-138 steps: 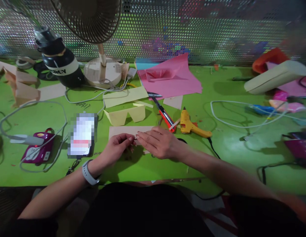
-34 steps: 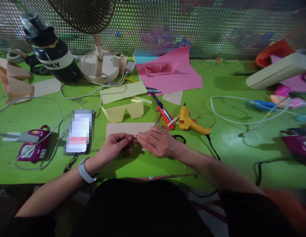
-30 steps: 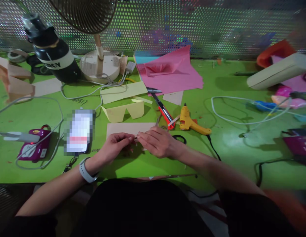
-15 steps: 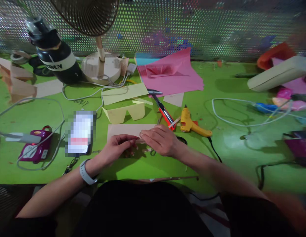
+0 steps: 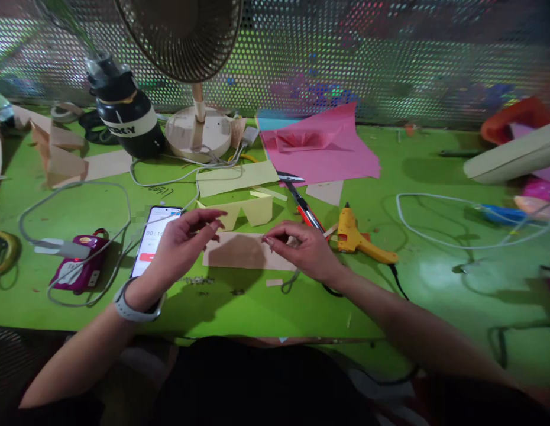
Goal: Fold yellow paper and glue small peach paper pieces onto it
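My left hand (image 5: 180, 245) is raised over the phone's right edge, its fingers curved and apart with nothing seen between them. My right hand (image 5: 308, 248) is at the right end of a pale pink paper strip (image 5: 235, 251), thumb and fingertips pinched together; whatever they hold, if anything, is too small to make out. The strip lies flat on the green table (image 5: 252, 310). Just behind it stands a folded yellow paper piece (image 5: 259, 213) with a V-shaped notch. A small pale paper scrap (image 5: 274, 283) lies in front of the strip.
Behind lie a yellow paper strip (image 5: 239, 177), pink paper sheets (image 5: 332, 157) and scissors partly covered. A red utility knife (image 5: 308, 213) and a yellow glue gun (image 5: 359, 239) are to the right. On the left are a phone (image 5: 153, 239), purple power adapter (image 5: 82, 266), bottle (image 5: 130, 121) and fan (image 5: 199, 133).
My hands have moved apart: the left went left and up, its fingers opening, while the right shifted slightly right. More of the pale pink strip shows. The whole view has shifted a little.
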Motion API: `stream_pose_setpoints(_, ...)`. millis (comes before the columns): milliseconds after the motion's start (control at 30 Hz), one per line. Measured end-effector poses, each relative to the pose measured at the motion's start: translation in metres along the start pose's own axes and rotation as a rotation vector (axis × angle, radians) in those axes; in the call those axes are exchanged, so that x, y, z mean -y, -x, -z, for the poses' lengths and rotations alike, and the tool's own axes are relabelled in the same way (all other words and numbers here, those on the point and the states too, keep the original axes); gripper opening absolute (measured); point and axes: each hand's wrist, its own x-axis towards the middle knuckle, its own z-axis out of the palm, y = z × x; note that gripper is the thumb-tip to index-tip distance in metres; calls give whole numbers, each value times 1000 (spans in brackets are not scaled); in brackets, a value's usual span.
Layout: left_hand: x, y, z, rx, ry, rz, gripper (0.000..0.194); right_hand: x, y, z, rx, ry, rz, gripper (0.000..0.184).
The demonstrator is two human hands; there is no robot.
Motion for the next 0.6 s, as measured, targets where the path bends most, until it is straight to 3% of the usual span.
stream_pose_setpoints(100, 4, -11, 9, -106, -450, -182, 42, 1, -6, -3, 25, -83, -100, 18)
stream_pose_setpoints(200, 7, -21, 15, -53, -722, -182, 58, 3, -12, -6, 42, -140, -123, 20)
stream_pose_setpoints(333, 13, -33, 17, 105, -708, -115, 44, 7, -21, -11, 45, -189, -124, 18)
stream_pose_setpoints(433, 21, -39, 17, 138, -653, -124, 25, 9, -29, -16, 69, -211, -141, 17)
stream_pose_setpoints(600, 28, -42, 15, 192, -618, -165, 18, 9, -36, -25, 108, -242, -166, 16)
